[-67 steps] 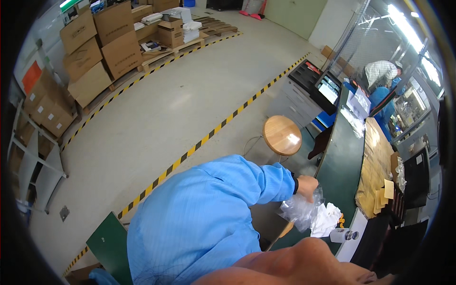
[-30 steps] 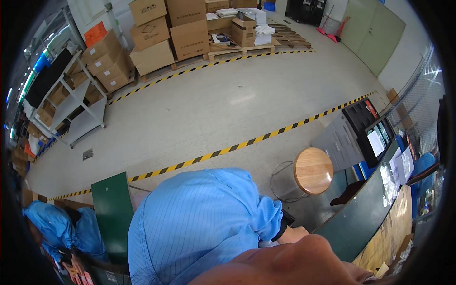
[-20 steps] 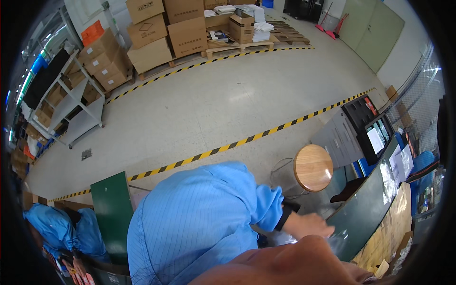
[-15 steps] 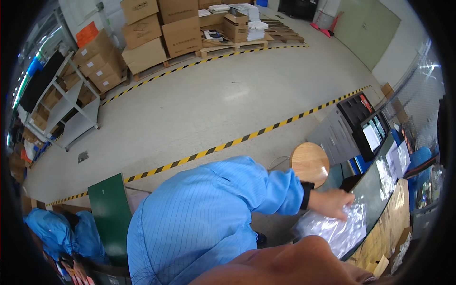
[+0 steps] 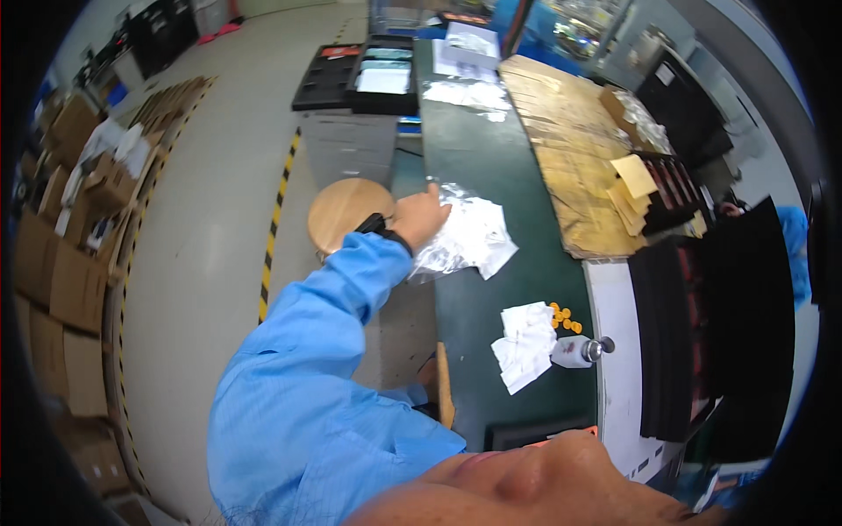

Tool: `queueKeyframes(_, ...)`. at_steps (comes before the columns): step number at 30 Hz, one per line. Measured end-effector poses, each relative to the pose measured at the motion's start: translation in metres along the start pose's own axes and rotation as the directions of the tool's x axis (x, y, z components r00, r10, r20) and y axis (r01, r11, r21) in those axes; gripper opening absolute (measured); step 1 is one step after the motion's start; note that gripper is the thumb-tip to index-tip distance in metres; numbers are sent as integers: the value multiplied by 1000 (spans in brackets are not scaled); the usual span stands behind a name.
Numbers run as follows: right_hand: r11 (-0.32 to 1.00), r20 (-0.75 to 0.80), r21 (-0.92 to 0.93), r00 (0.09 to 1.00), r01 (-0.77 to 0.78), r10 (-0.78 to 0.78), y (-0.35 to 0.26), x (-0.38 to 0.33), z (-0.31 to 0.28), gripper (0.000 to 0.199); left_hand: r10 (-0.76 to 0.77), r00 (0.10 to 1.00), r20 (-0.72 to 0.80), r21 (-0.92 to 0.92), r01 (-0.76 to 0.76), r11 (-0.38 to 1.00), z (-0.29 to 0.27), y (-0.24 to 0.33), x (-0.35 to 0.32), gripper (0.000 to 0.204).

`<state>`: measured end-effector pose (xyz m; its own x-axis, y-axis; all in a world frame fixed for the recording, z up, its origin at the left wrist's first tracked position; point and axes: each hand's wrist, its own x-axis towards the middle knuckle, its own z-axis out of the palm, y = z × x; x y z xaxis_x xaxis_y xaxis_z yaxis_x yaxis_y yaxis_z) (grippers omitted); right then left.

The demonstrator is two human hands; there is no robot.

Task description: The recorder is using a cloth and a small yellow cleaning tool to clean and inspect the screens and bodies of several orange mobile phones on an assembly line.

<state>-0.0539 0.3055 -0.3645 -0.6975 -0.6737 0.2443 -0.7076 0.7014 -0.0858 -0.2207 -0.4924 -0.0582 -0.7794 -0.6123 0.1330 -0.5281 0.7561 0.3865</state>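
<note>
My left hand [image 5: 421, 218], with a dark band at the wrist, reaches from a blue sleeve to the near edge of a green worktop [image 5: 474, 158]. Its fingers are closed on the upper corner of a clear plastic bag [image 5: 430, 260] with white pieces [image 5: 478, 232] in it. The bag lies partly on the worktop and partly over its edge. A small blurred skin-coloured patch shows low beside the table edge, next to blue cloth; it may be my right hand, but its fingers cannot be made out.
On the worktop lie white sheets [image 5: 526, 342], orange caps [image 5: 566, 317] and a white pump bottle [image 5: 574, 352]. A round wooden stool [image 5: 340, 210] stands by the edge. Beyond are black trays [image 5: 381, 77] on a grey cabinet, a worn wooden board [image 5: 548, 131] and black racks [image 5: 728, 324].
The view has swung right, bringing more of the worktop with its sheets, caps and bottle into sight. My left hand is still at the plastic bag by the table edge.
</note>
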Motion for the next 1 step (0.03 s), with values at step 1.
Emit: queueKeyframes(1,1000,70,14,997,-20,19,-11,-4,3,26,2,1000,31,26,-3,1000,2,3,4,65)
